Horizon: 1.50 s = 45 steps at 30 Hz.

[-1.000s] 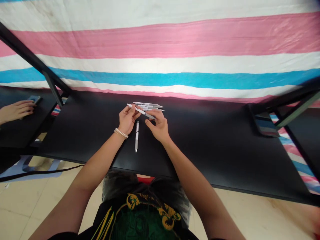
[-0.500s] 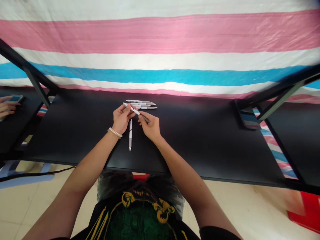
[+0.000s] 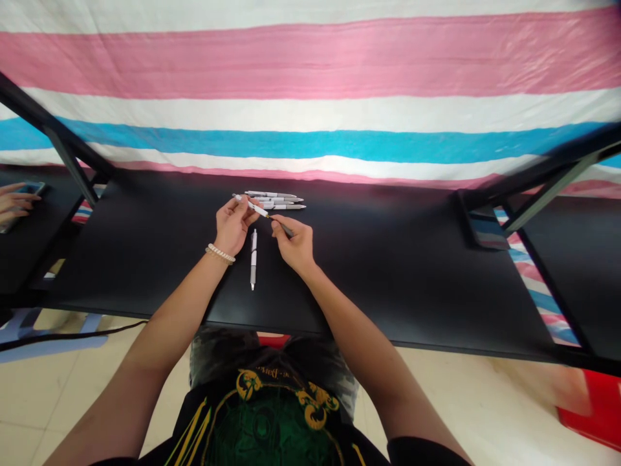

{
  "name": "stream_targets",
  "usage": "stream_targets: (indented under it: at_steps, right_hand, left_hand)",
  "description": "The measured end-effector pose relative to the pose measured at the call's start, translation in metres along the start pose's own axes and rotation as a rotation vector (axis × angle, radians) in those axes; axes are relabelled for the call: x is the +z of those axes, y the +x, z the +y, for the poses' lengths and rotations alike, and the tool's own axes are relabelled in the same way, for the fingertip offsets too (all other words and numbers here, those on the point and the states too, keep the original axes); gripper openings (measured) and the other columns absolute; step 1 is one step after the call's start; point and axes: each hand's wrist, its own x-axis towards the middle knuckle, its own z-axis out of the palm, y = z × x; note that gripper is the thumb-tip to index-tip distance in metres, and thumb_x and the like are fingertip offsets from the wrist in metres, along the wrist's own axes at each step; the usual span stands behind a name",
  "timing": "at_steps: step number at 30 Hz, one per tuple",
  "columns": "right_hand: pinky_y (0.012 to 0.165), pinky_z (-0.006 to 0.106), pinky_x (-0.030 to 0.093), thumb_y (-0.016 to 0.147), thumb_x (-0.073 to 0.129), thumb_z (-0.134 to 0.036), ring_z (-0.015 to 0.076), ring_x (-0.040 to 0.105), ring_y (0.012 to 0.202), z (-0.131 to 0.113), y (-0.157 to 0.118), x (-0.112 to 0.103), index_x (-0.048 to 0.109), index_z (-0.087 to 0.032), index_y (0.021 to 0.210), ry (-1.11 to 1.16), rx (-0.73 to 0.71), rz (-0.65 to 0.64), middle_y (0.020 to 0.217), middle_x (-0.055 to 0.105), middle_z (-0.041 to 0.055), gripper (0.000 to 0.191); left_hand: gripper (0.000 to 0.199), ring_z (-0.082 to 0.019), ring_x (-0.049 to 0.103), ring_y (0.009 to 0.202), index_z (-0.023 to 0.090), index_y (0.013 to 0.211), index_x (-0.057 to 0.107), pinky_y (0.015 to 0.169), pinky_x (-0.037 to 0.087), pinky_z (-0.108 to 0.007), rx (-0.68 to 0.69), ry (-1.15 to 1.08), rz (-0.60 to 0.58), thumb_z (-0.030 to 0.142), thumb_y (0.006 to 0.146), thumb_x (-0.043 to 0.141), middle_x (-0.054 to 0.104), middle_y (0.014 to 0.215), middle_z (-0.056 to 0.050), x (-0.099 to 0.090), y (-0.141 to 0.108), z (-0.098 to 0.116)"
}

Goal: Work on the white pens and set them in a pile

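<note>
On the left, another person's hand [image 3: 14,204] holds a phone [image 3: 35,188]. My left hand [image 3: 233,223] pinches a pen's white barrel [image 3: 258,209] above the counter [image 3: 388,272]. Nearer, one pen [image 3: 253,257] lies pointing towards me; farther off, several pens [image 3: 287,207] lie bunched. My right hand [image 3: 297,248], apart from the left, grips a grey pen part [image 3: 288,230] just beyond the barrel's end.

My left hand [image 3: 233,225] covers part of the white pen barrel [image 3: 259,210], and my right hand [image 3: 295,246] hides some of the grey grip [image 3: 288,230]; the thin piece [image 3: 270,217] between them is too small for me to identify. Some left ends in the pen pile [image 3: 287,207] sit behind my left hand. My shirt lettering [image 3: 274,373] is unreadable. The left edge crops another person's hand [image 3: 13,203], which partly covers a phone [image 3: 37,188]; the right edge cuts a red object [image 3: 596,414].
</note>
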Motion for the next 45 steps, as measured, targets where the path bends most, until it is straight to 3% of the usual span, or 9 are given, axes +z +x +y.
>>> stream_targets:
  at_steps: [7, 20, 26, 29, 31, 33, 35, 38, 45]
  right_hand:
    - [0.067, 0.028, 0.050, 0.095, 0.062, -0.034, 0.0159, 0.066, 0.061, 0.008, -0.002, 0.001, 0.051, -0.019, 0.136, -0.155, 0.006, -0.059, 0.075, 0.073, -0.0014, 0.046]
    - [0.073, 0.029, 0.050, 0.101, 0.054, -0.034, 0.0195, 0.072, 0.073, 0.010, -0.003, -0.004, 0.053, -0.022, 0.131, -0.378, -0.129, -0.070, 0.087, 0.076, 0.0021, 0.033]
    - [0.062, 0.025, 0.052, 0.103, 0.047, -0.048, 0.0146, 0.066, 0.056, 0.008, -0.003, 0.000, 0.046, -0.021, 0.135, -0.067, 0.080, -0.150, 0.073, 0.072, -0.0018, 0.041]
    - [0.062, 0.025, 0.053, 0.094, 0.063, -0.047, 0.0160, 0.068, 0.070, 0.009, 0.000, -0.001, 0.047, -0.021, 0.134, -0.055, 0.012, -0.054, 0.093, 0.074, 0.0046, 0.050]
    - [0.065, 0.026, 0.053, 0.090, 0.068, -0.041, 0.0166, 0.068, 0.076, 0.010, 0.001, -0.002, 0.058, -0.021, 0.122, -0.123, -0.072, -0.014, 0.102, 0.073, 0.0074, 0.039]
    - [0.066, 0.026, 0.052, 0.095, 0.061, -0.039, 0.0155, 0.066, 0.071, 0.010, 0.002, -0.003, 0.065, -0.021, 0.107, -0.146, -0.070, -0.057, 0.091, 0.072, 0.0051, 0.022]
    - [0.066, 0.026, 0.052, 0.099, 0.056, -0.042, 0.0143, 0.064, 0.064, 0.010, 0.001, -0.004, 0.066, -0.021, 0.106, -0.121, -0.009, -0.097, 0.077, 0.070, 0.0015, 0.024]
    - [0.065, 0.025, 0.052, 0.097, 0.060, -0.044, 0.0136, 0.065, 0.062, 0.010, 0.000, -0.003, 0.062, -0.021, 0.117, -0.062, 0.013, -0.078, 0.079, 0.070, 0.0005, 0.031]
    - [0.062, 0.024, 0.051, 0.097, 0.059, -0.046, 0.0141, 0.065, 0.062, 0.010, 0.003, -0.005, 0.064, -0.021, 0.107, -0.083, 0.045, -0.095, 0.079, 0.071, 0.0016, 0.027]
  left_hand:
    - [0.035, -0.020, 0.076, 0.087, 0.015, 0.088, 0.068, 0.077, 0.062, -0.030, -0.025, 0.064, -0.055, 0.043, 0.078, 0.086, 0.075, 0.090, -0.007, 0.009, -0.007, -0.006]
    - [0.036, -0.021, 0.076, 0.089, 0.016, 0.091, 0.070, 0.078, 0.063, -0.030, -0.028, 0.092, -0.087, 0.045, 0.078, 0.086, 0.076, 0.091, -0.007, 0.010, -0.009, -0.007]
    - [0.036, -0.019, 0.075, 0.085, 0.016, 0.093, 0.070, 0.077, 0.062, -0.029, -0.019, 0.102, -0.088, 0.045, 0.078, 0.086, 0.076, 0.091, -0.008, 0.012, -0.011, -0.006]
    - [0.034, -0.018, 0.075, 0.086, 0.016, 0.092, 0.070, 0.078, 0.062, -0.029, 0.015, 0.093, -0.054, 0.044, 0.078, 0.086, 0.075, 0.091, -0.007, 0.010, -0.009, -0.004]
    - [0.033, -0.018, 0.075, 0.086, 0.017, 0.090, 0.070, 0.077, 0.061, -0.027, 0.040, 0.077, -0.017, 0.044, 0.079, 0.085, 0.075, 0.089, -0.006, 0.009, -0.007, -0.003]
    - [0.033, -0.017, 0.075, 0.086, 0.017, 0.089, 0.069, 0.075, 0.060, -0.025, 0.050, 0.071, 0.002, 0.044, 0.079, 0.085, 0.075, 0.089, -0.005, 0.007, -0.006, -0.003]
    - [0.033, -0.016, 0.074, 0.085, 0.017, 0.088, 0.069, 0.073, 0.060, -0.024, 0.050, 0.071, 0.006, 0.044, 0.079, 0.085, 0.075, 0.089, -0.005, 0.007, -0.005, -0.002]
    - [0.033, -0.017, 0.074, 0.085, 0.017, 0.088, 0.069, 0.074, 0.060, -0.025, 0.055, 0.069, 0.009, 0.044, 0.078, 0.085, 0.075, 0.089, -0.005, 0.007, -0.005, -0.002]
    - [0.034, -0.018, 0.075, 0.086, 0.017, 0.089, 0.070, 0.071, 0.060, -0.024, 0.050, 0.070, 0.027, 0.044, 0.078, 0.086, 0.075, 0.089, -0.006, 0.007, -0.004, -0.001]
